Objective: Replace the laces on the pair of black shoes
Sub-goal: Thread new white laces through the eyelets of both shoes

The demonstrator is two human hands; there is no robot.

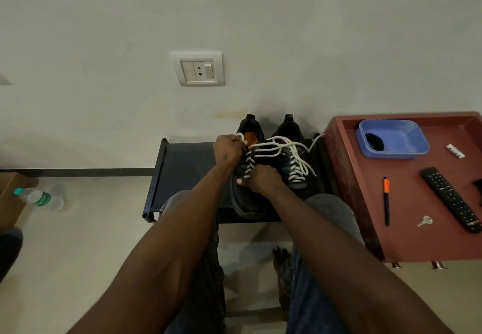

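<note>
1. Two black shoes [260, 177] stand side by side on a dark rack [182, 166] against the wall, toes toward the person.
2. Left hand [228, 149] pinches the white lace [268, 148] at the near shoe's collar.
3. Right hand [263, 179] grips its lower lacing, nearer the toe.

Black shoes [263, 166]: two
Remote [452, 199]: one
Pen [386, 200]: one
Key [425, 220]: one
Blue tub [392, 138]: one
Water bottle [39, 198]: one

both forearms are bare, no sleeves showing. blue denim jeans [310, 305] cover the legs, paler and faded at the knees toward twelve o'clock. a bare foot [281, 260] shows between the legs.
</note>
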